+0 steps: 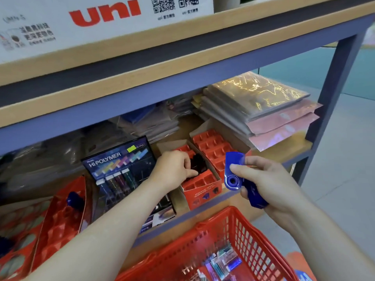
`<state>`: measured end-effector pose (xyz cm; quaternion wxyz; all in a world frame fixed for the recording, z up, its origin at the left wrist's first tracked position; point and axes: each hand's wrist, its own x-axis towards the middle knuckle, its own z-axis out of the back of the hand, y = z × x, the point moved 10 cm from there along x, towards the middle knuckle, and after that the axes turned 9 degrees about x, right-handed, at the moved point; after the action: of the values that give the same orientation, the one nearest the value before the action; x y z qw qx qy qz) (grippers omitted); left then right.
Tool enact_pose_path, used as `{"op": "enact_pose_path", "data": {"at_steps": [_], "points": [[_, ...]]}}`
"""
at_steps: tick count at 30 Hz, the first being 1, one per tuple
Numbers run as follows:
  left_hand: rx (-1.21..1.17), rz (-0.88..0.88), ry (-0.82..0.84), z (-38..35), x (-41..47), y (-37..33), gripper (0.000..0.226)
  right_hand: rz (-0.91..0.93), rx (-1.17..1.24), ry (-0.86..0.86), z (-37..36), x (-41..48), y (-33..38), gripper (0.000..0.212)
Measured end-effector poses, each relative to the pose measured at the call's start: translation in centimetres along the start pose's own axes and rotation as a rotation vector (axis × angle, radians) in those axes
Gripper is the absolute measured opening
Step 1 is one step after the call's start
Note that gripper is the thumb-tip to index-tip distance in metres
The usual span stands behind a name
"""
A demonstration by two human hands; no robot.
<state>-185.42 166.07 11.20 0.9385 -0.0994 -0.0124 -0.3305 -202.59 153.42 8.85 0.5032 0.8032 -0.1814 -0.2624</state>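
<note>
Glossy blue oval sharpener (233,158); round hole

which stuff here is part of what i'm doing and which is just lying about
In hand: blue sharpeners in right hand; dark sharpener gripped by left hand; red sharpener box; red basket.
Lying about: Hi-Polymer display; wrapped sheet stack; uni carton.

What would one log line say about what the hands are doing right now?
left grip: pinching black sharpener in red box | right grip: holding blue sharpeners | red basket: below hands
</note>
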Motion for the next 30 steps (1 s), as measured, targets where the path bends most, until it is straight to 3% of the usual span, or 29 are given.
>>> {"op": "enact_pose_path", "data": {"at_steps": [5, 7, 9, 12, 16, 18, 22, 26, 30], "points": [[0.193, -0.124, 0.039, -0.1, -0.3, -0.8, 0.035, 0.002, -0.021, 0.030, -0.8, 0.1, -0.5, 0.016], [0.168, -0.149, -0.070, 1.7, -0.9, -1.5, 0.036, 0.018, -0.027, 0.040, -1.0, 0.0, -0.3, 0.014], [-0.102, -0.092, -0.128, 3.3, -1.9, -2.1, 0.034, 0.079, -0.102, 0.057, -1.3, -0.1, 0.2, 0.013], [-0.635, -0.024, 0.168, 1.8, -3.6, -4.7, 0.029, 0.226, -0.314, 0.089, -2.1, -0.6, 1.3, 0.016], [-0.700, -0.041, 0.213, 1.5, -4.1, -6.2, 0.022, 0.321, -0.421, 0.114, -2.8, -1.1, 2.0, 0.019], [-0.780, 0.010, 0.178, 1.4, -3.5, -5.4, 0.015, 0.282, -0.300, 0.058, -1.8, -1.0, 2.3, 0.024], [-0.875, 0.111, 0.045, 2.0, -1.1, -3.8, 0.034, 0.065, 0.325, -0.125, 1.9, -0.1, 1.3, 0.044], [-0.727, 0.063, -0.033, 1.8, 2.1, -5.1, 0.041, 0.057, 0.497, -0.256, 5.1, 0.5, 1.2, 0.061], [-0.537, -0.011, -0.038, -0.1, 4.3, -7.5, 0.044, -0.023, 0.629, -0.196, 4.7, 0.3, 0.8, 0.048]]}}
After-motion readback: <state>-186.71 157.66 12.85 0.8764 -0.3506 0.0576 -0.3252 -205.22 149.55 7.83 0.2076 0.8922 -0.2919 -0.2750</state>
